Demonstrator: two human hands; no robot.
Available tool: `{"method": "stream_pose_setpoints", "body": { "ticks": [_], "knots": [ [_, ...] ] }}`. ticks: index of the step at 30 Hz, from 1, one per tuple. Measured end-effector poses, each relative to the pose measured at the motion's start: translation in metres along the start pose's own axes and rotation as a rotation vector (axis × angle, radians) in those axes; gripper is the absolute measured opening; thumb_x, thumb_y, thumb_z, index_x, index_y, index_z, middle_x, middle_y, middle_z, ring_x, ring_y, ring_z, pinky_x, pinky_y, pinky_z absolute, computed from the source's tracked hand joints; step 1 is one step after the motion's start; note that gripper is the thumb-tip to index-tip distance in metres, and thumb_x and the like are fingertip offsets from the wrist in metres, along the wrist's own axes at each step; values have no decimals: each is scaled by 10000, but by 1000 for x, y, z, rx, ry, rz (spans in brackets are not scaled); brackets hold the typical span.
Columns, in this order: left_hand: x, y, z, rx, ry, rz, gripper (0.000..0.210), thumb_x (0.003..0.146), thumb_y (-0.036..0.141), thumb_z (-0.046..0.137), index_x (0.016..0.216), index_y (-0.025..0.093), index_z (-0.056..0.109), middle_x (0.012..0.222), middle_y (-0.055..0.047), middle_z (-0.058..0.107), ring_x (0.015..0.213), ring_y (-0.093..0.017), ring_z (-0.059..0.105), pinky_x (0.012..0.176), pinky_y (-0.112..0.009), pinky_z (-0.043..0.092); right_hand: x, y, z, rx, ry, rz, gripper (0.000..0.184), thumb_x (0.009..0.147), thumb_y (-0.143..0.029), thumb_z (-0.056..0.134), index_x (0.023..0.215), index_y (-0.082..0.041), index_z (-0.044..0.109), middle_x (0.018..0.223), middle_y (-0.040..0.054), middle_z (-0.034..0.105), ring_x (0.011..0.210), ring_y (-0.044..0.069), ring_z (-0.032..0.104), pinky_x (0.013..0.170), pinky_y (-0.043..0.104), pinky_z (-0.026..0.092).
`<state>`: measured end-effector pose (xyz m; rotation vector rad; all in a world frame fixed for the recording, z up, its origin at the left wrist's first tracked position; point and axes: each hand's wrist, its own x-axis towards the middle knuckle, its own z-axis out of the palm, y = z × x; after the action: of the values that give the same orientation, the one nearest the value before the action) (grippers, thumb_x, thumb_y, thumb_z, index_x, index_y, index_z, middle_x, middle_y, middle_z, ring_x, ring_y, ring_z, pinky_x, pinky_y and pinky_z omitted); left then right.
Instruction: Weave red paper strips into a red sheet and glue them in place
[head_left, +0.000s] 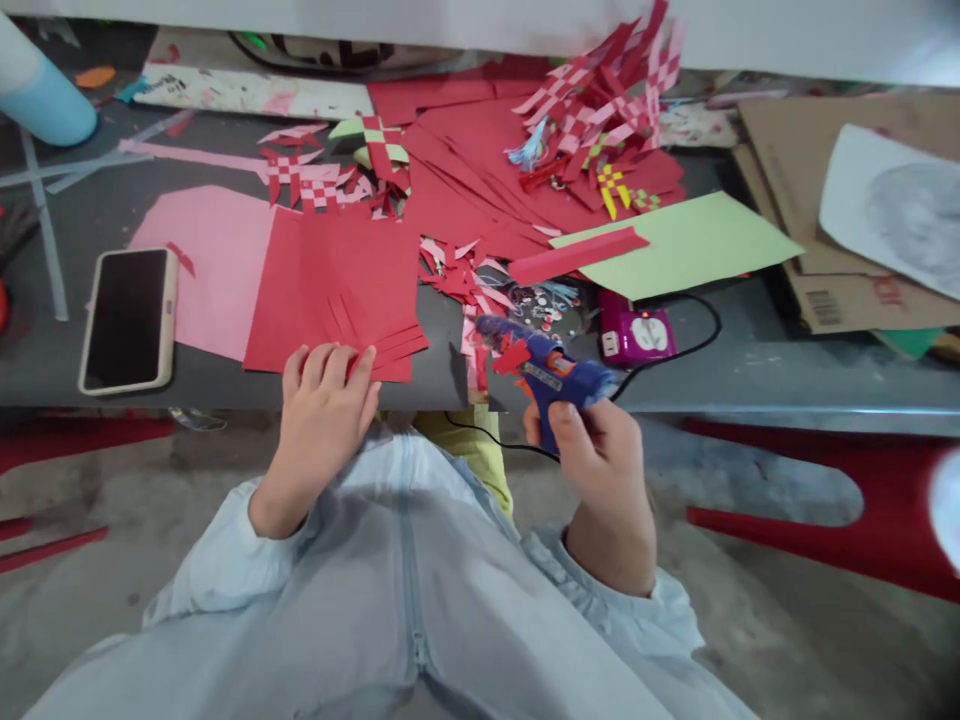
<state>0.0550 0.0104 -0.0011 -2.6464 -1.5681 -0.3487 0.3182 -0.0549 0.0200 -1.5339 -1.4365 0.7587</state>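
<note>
In the head view, grips a blue glue gun (574, 378) in the right hand (611, 435), thumb and fingers closed round the handle, just past the edge of the dark table (750, 375). Aims the body of the gun leftward, above a jumble of red and pink strips (474, 360). Cannot tell about contact between nozzle and strips. Shows a small red scrap (512, 357) at the gun's front; cannot tell whether stuck to it.

Rests the left hand (326, 410) palm down on a red sheet (345, 270), fingers loosely spread and pinching nothing visible, beside narrow cut strips (397, 345) near the sheet's corner. Has a pink sheet (217, 265) partly under the red one, with a phone (126, 320) overlapping its left side.

Beyond, has checkered woven paper pieces (319, 190) in red, pink and green, then a larger heap of woven pieces (600, 115) on red paper. To the right, near the gun, has a purple power socket (637, 330) with a lit red light and black cable, below a pale green sheet (690, 240) crossed by a folded red strip (577, 257). Farther right, has cardboard (784, 190) under a white drawing (900, 210).
</note>
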Motion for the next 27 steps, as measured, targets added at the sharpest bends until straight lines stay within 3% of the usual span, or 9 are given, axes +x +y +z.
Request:
{"method": "stream_pose_setpoints", "body": {
  "ticks": [2,4,6,8,13,18,22,27],
  "knots": [
    [2,-4,1,13,20,19,370,987,303,486,1300,195,650,1171,-148,688,1124,-316,591,1040,-525,427,-3,0,-4,-108,-9,-37,354,966,-405,551,689,-201,635,526,-26,578,447,104,462,465,247,367],
    [6,-10,2,5,15,21,370,992,326,479,1274,172,661,1138,-154,682,1067,-312,605,959,-492,473,-7,-1,-5,-214,3,-88,248,940,-357,567,866,-187,732,539,-31,581,450,106,467,462,239,376],
    [10,-14,2,-5,-2,23,388,998,342,465,1268,147,665,1126,-165,670,1029,-312,608,895,-463,497,-10,-4,-6,-319,45,-141,294,919,-317,574,1102,-167,748,575,-27,617,474,114,513,487,236,415],
    [13,-18,2,-14,-8,31,408,997,356,463,1274,134,664,1130,-174,659,1012,-317,606,869,-453,502,-13,-7,-6,-409,102,-179,363,912,-291,571,1211,-155,726,604,-19,651,491,117,549,510,234,444],
    [19,-26,4,-26,16,54,426,990,389,471,1271,138,671,1139,-176,649,1024,-325,605,864,-442,501,-17,-8,-8,-628,266,-229,380,914,-289,528,1191,-139,741,650,18,701,541,152,607,576,268,498],
    [21,-30,5,-20,28,77,423,988,386,480,1266,137,677,1135,-171,650,1021,-319,610,877,-436,509,-11,2,-8,-921,384,-237,416,956,-315,487,1173,-70,744,671,64,721,591,185,630,600,299,474],
    [22,-31,4,-22,30,96,430,995,391,468,1255,124,684,1139,-174,648,1036,-326,609,889,-442,516,3,10,-3,-1108,363,-155,454,982,-373,471,1224,-88,729,688,71,735,633,199,636,611,310,429],
    [21,-33,2,-32,24,124,433,998,388,470,1249,110,687,1131,-172,647,1021,-325,614,882,-438,520,21,14,4,-1176,321,5,497,1006,-396,415,1281,-87,692,782,114,763,705,225,643,631,328,385]
  ]
}}
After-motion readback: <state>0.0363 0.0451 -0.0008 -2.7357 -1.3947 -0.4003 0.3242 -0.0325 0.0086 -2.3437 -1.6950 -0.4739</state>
